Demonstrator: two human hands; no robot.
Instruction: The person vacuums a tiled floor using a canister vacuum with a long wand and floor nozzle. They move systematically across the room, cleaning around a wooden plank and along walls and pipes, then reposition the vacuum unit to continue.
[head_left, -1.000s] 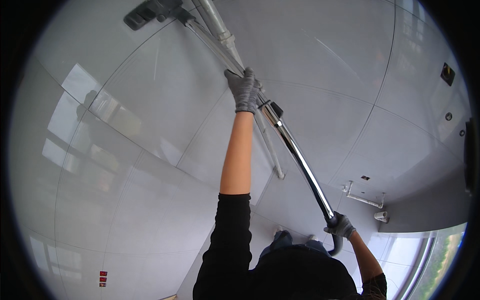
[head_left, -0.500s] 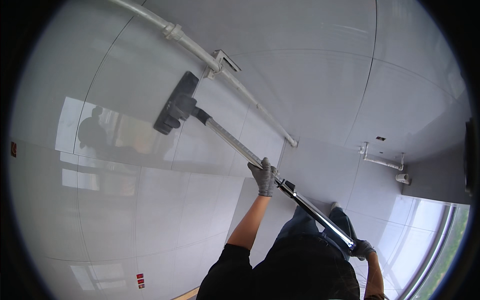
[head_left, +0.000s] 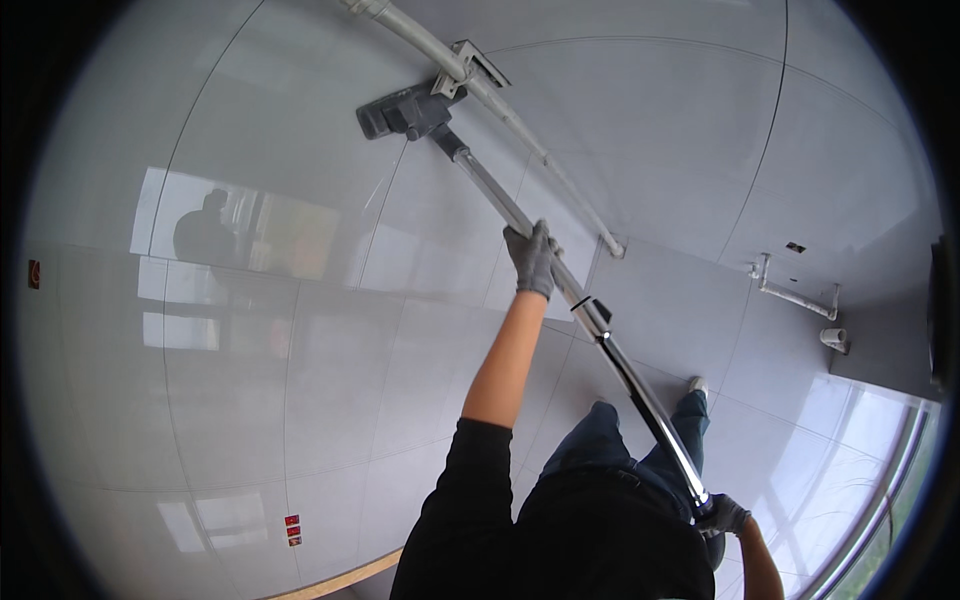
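Both my hands wear grey gloves and grip a vacuum cleaner wand (head_left: pixel 640 390) that slants up and to the left. My left hand (head_left: pixel 529 265) is wrapped around its middle, a little above the black slider on the tube. Down at the lower right, my right hand (head_left: pixel 725 515) closes around the dark lower end. At the far end sits a dark grey vacuum floor head (head_left: pixel 405 112). It lies on the glossy tiles (head_left: pixel 290 110), its right end close under the bracket of a white pipe. Whether it touches the bracket, I cannot tell.
The white pipe (head_left: pixel 520 130) runs diagonally past the head, through a white bracket box (head_left: pixel 470 68). Smaller pipes (head_left: pixel 795 298) and a white pipe stub (head_left: pixel 834 340) stand at the right. A window (head_left: pixel 905 500) is at the lower right. Red-faced boxes (head_left: pixel 292 530) mark the left tiles.
The floor head has moved up and to the right, turning from steeply slanted to nearly level beside the bracket. My left arm has reached farther forward with the wand; my right hand has shifted slightly.
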